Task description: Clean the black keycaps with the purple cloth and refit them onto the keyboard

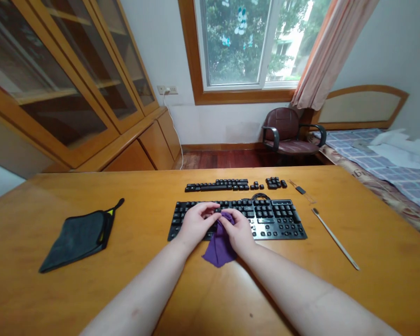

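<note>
A wooden table (56, 303) fills the lower frame; a black keyboard (266, 220) lies just below centre. Over it, the left hand (198, 221) curls its fingertips inward, its hold unclear; the right hand (238, 229) pinches a purple cloth (220, 249); black keycaps (213, 187) sit mid-frame.

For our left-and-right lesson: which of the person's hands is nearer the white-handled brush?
Right. The right hand, gripping the purple cloth, is left of the white-handled brush; the left hand is farther left.
</note>
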Demonstrator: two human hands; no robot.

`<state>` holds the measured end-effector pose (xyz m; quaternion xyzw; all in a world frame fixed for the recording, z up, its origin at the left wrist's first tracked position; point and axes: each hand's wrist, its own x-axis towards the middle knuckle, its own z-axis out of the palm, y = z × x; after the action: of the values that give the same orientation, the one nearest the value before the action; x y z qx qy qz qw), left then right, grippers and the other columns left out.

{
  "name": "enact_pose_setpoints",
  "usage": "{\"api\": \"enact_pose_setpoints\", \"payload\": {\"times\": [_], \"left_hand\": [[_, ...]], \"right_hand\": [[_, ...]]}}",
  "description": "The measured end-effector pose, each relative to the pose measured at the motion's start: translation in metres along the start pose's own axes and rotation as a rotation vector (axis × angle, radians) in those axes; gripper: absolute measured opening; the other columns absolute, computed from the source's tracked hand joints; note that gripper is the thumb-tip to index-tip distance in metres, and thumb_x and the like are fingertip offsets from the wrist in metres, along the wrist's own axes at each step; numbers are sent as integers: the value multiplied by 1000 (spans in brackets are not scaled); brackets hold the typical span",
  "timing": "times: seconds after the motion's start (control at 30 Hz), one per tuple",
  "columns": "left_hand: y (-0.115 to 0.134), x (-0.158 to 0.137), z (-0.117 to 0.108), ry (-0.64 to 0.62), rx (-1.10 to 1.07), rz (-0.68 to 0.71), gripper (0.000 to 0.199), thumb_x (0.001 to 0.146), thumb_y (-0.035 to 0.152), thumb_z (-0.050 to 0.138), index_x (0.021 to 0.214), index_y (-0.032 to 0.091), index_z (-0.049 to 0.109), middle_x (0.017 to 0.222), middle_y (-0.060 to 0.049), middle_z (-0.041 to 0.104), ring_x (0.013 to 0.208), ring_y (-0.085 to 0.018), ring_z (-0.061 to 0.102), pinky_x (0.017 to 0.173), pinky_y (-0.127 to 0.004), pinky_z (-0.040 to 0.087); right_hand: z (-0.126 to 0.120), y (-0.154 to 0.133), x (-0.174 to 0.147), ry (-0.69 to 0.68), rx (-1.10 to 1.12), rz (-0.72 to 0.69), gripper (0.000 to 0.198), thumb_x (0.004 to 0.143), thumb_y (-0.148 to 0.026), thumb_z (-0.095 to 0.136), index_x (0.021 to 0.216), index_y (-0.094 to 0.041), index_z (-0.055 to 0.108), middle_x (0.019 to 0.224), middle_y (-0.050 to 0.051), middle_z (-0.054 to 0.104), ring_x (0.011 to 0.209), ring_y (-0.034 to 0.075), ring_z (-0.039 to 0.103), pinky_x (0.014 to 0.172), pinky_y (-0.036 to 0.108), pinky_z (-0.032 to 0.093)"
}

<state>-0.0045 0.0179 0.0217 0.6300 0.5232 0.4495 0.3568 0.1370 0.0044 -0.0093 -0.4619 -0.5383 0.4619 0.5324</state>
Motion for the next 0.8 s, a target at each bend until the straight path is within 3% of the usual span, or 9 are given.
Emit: {"api": "enact_pose_setpoints", "payload": {"times": [0.17, 0.47, 0.6, 0.8], "left_hand": [[-5, -14, -2, 106, 10, 42, 23, 69, 25, 68, 91, 23, 71, 93, -5, 66, 80, -17, 62, 75, -30, 53], [-6, -13, -5, 34, -4, 72, 24, 72, 20, 63, 94, 25, 71, 97, -5, 66, 90, -18, 62, 84, -33, 51], [-7, -15, 0, -18, -184, -43, 24, 67, 20, 68, 91, 20, 69, 87, -4, 68, 78, -16, 64, 76, -31, 54], [-7, -16, 6, 61, -347, -215, 17, 55, 21, 75, 68, 15, 66, 71, -3, 70, 69, -17, 65, 70, -30, 54]], "right_hand": [[0, 3, 0, 3, 110, 25, 29, 73, -28, 65, 100, -19, 60, 96, 6, 67, 91, 19, 62, 86, 36, 47], [0, 4, -2, 16, 168, -7, 23, 78, -27, 61, 100, -21, 64, 101, 6, 68, 95, 20, 62, 90, 39, 46], [-4, -1, -3, -45, 79, -38, 24, 78, -27, 61, 100, -22, 67, 101, 6, 68, 96, 21, 62, 91, 39, 45], [-7, -3, 2, -137, 87, -14, 23, 75, -29, 63, 96, -22, 69, 100, 5, 69, 97, 22, 61, 92, 39, 44]]}}
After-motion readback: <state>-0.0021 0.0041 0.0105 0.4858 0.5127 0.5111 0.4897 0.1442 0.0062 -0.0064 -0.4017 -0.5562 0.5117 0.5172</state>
